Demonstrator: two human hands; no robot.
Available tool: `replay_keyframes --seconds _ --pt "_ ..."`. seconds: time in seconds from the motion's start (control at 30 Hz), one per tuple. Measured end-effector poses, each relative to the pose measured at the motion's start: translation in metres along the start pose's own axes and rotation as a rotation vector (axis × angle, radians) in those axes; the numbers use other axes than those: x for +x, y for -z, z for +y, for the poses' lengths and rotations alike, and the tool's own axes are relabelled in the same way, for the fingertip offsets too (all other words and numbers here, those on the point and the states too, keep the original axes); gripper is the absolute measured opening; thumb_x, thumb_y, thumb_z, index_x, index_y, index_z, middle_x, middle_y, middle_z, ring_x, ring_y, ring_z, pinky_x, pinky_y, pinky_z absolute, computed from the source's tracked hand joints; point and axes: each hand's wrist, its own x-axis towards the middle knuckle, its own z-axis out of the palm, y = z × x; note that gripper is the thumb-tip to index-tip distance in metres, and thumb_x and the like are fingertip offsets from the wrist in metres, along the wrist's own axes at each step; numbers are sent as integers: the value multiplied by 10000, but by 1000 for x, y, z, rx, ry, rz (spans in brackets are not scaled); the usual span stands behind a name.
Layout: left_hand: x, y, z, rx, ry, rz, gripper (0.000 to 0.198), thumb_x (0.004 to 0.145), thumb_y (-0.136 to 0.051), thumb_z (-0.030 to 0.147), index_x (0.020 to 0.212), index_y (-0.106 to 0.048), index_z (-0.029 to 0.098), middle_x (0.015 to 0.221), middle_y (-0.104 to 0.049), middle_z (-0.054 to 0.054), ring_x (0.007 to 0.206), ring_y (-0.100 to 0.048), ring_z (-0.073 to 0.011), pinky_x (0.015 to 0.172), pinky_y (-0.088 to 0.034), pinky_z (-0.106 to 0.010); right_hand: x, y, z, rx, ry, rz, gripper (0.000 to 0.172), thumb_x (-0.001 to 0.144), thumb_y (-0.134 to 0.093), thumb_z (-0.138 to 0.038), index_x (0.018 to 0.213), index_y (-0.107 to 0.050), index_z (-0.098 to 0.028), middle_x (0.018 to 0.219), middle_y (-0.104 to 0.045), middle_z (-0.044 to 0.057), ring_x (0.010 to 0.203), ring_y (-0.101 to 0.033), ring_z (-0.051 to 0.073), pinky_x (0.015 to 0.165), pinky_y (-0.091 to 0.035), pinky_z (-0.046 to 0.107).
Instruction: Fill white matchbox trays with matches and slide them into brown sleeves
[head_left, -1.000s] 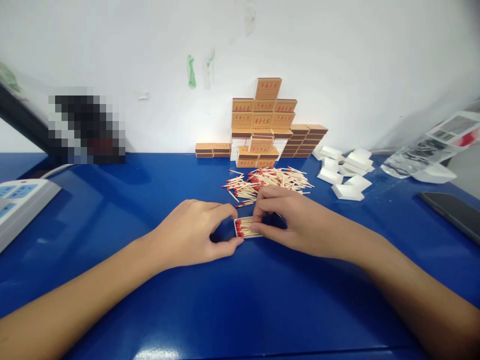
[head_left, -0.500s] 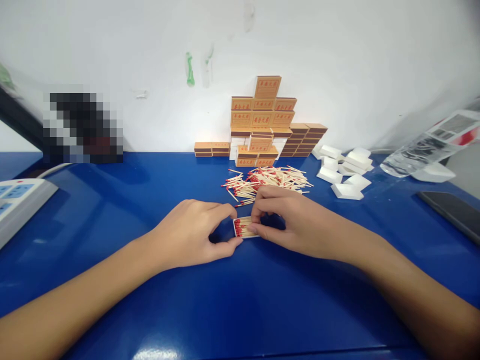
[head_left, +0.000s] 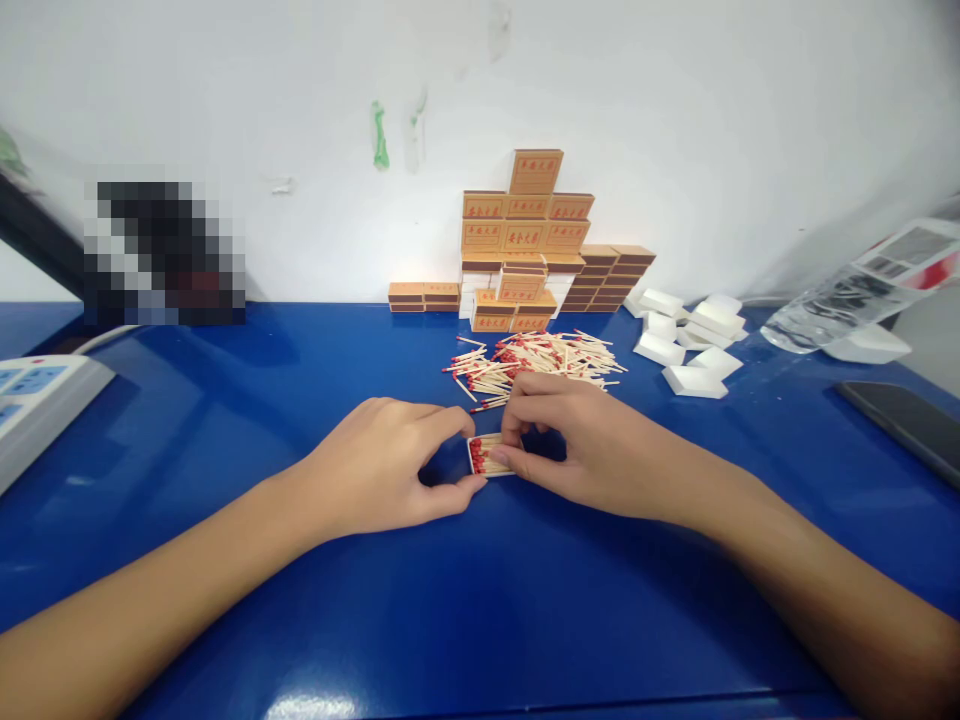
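A small white matchbox tray (head_left: 495, 474) filled with red-headed matches (head_left: 483, 454) lies on the blue table between my hands. My left hand (head_left: 397, 462) grips the tray's left end, its thumb at the near corner and a finger at the far corner. Over the tray's right half, my right hand (head_left: 574, 435) has thumb and fingers closed down on the matches, hiding that end. Whether it pinches a match or only presses them, I cannot make out. Just beyond my right hand spreads a loose pile of matches (head_left: 555, 352), partly covered by it.
Stacked matchboxes (head_left: 523, 237) stand against the white wall. Empty white trays (head_left: 694, 380) lie in a heap at the right, near a tilted plastic bottle (head_left: 832, 295) and a dark phone (head_left: 900, 425). A grey-white device with blue panels (head_left: 52, 400) sits at the left edge.
My right thumb has shifted very slightly left over the matches in the tray. My left hand and the tray stay practically in place.
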Motion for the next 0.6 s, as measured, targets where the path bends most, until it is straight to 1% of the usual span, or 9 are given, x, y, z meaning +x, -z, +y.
replay_keyframes --seconds 0.17,0.4,0.47,0.53,0.6 --pt "0 -1 0 -2 -3 11 223 910 -702 386 1020 -725 193 663 -603 51 534 -533 -113 551 -384 -251 -1 -2 -1 -1 9 12 186 990 -661 -296 835 -659 -195 922 -619 29 804 -567 145 708 -423 289" --pt "0 0 1 7 -8 12 221 906 -709 383 1010 -726 189 666 -612 47 534 -538 -112 549 -381 -248 1 -2 1 24 13 12 187 986 -670 -303 830 -645 -202 903 -617 22 786 -554 145 692 -418 293" --pt "0 1 1 6 -9 9 217 904 -711 382 1007 -725 192 666 -609 49 533 -537 -110 549 -380 -246 2 -1 3 7 27 42 181 983 -671 -298 832 -637 -204 872 -611 17 768 -549 150 687 -411 299" --pt "0 1 1 5 -5 4 206 900 -714 374 1006 -723 198 654 -598 56 527 -529 -107 547 -378 -244 4 -1 8 -26 41 98 122 989 -654 -265 882 -642 -208 848 -605 14 769 -552 162 698 -412 308" --pt "0 1 1 8 -3 2 208 898 -717 376 1011 -722 201 646 -586 60 522 -521 -106 542 -373 -244 5 -1 14 -98 53 175 55 997 -630 -230 952 -653 -208 877 -604 28 811 -560 183 734 -428 322"
